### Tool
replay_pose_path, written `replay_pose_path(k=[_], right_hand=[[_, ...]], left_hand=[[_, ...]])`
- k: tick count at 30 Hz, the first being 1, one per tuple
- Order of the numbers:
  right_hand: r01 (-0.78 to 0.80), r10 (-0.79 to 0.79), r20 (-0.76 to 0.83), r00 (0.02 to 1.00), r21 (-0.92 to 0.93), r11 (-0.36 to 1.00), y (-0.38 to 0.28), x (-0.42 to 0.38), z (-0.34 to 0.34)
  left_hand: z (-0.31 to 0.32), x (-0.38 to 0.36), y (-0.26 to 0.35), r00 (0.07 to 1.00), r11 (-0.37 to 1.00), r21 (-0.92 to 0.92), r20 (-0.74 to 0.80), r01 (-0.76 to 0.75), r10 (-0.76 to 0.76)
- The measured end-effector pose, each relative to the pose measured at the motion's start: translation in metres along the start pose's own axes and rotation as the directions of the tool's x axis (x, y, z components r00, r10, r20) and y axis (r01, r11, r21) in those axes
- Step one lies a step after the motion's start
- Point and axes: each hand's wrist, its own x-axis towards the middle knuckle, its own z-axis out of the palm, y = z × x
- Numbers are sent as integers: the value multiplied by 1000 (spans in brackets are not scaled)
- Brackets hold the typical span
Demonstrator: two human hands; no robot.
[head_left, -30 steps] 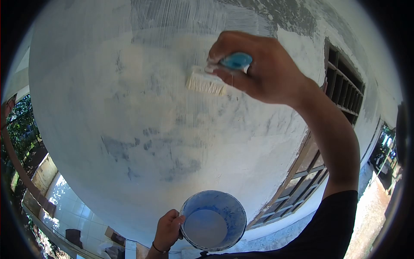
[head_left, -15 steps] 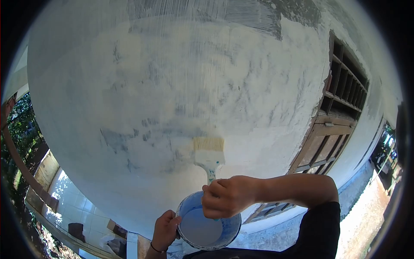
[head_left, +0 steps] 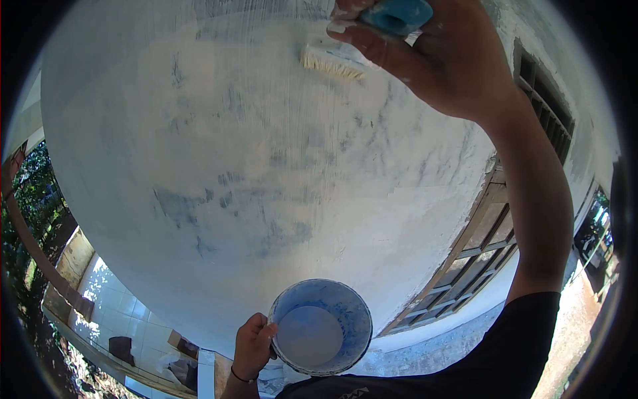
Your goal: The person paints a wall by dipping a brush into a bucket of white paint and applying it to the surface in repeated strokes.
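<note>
In my right hand (head_left: 425, 56), raised high at the upper right, is a wide paintbrush (head_left: 332, 63). The fingers wrap round its blue-green handle, and its pale bristles lie at the wall (head_left: 266, 133). White and grey patches with streaks cover that wall. Low in the view, my left hand (head_left: 252, 346) grips the rim of a blue bucket (head_left: 359, 326). Thin whitish paint (head_left: 309, 339) stands in the bucket, and its inner side is smeared with blue and white. Part of the brush is hidden behind my right hand.
A brown wooden window frame (head_left: 458, 266) is set in the wall on the right, with a slatted vent (head_left: 548, 120) above it. At lower left are a tiled floor (head_left: 119, 306), a box (head_left: 183, 342) and a plastic bag (head_left: 179, 369).
My right hand has lifted the paintbrush from just above the bucket up to the top of the view. My left hand and the bucket have stayed nearly in place.
</note>
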Motion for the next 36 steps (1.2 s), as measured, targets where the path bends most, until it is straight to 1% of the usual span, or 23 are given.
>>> replay_pose_path(k=[1,3,5,6,7,10,13,14,16,17,19,21,23,24,27,28,29,30,31,32,34,35,36], right_hand=[[-132,141,-53,989,149,980,-2,7,-2],[-164,184,120,976,-158,974,-30,19,-16],[95,-101,-5,995,-288,953,-29,-4,23],[50,-31,73,997,-276,960,-45,-20,40],[130,-71,144,987,-458,879,-67,-39,63],[262,-183,284,941,-271,926,-143,-90,112],[163,-148,246,958,-38,986,-214,-123,137],[156,-143,242,960,-33,987,-223,-126,139],[-105,53,217,975,235,966,-237,-134,140],[-117,62,221,973,248,962,-239,-138,140],[-371,263,284,922,449,813,-236,-144,142],[-381,294,253,922,450,807,-231,-139,132],[-365,335,145,931,410,836,-220,-133,120],[-366,348,125,929,444,818,-210,-128,115],[-406,388,150,909,520,752,-174,-112,109],[-446,372,246,895,479,756,-158,-107,105],[-429,333,292,897,386,817,-142,-100,101],[-466,363,304,881,416,781,-127,-93,96],[-466,363,315,877,373,803,-114,-85,87],[-389,342,193,919,325,862,-105,-79,84],[-143,134,56,989,220,965,-88,-59,60],[-145,136,59,989,222,964,-88,-57,60],[-89,92,-17,996,122,988,-90,-56,61]], left_hand=[[-1,1,0,999,999,-17,-8,-34,33],[-3,1,-2,998,998,-34,-16,-60,59],[-5,1,-4,997,996,-45,-19,-80,79],[-7,0,-7,997,997,-42,-20,-71,70],[-9,0,-11,997,995,-58,-20,-82,81],[-16,-8,-17,996,995,-56,-36,-88,86],[-26,-18,-30,995,998,-18,-75,-64,63],[-28,-20,-33,994,999,2,-93,-48,48],[-31,-22,-37,994,1000,4,-103,-31,31],[-31,-24,-38,993,1000,0,-113,-21,21],[-29,-27,-33,993,998,55,-117,-16,22],[-31,-26,-36,991,994,106,-128,-24,37],[-37,-21,-52,984,981,144,-104,-127,143],[-37,-22,-52,985,983,142,-111,-114,131],[-32,-17,-42,989,985,147,-95,-95,110],[-29,-17,-36,991,988,132,-92,-81,94],[-28,-18,-34,993,991,116,-87,-69,79],[-28,-18,-37,993,991,116,-87,-64,74],[-30,-15,-43,992,991,102,-87,-86,95],[-31,-13,-47,989,990,87,-87,-112,119],[-32,-9,-49,988,987,101,-80,-125,134],[-32,-9,-51,987,984,118,-72,-133,142],[-33,-7,-52,988,985,117,-68,-129,138]])
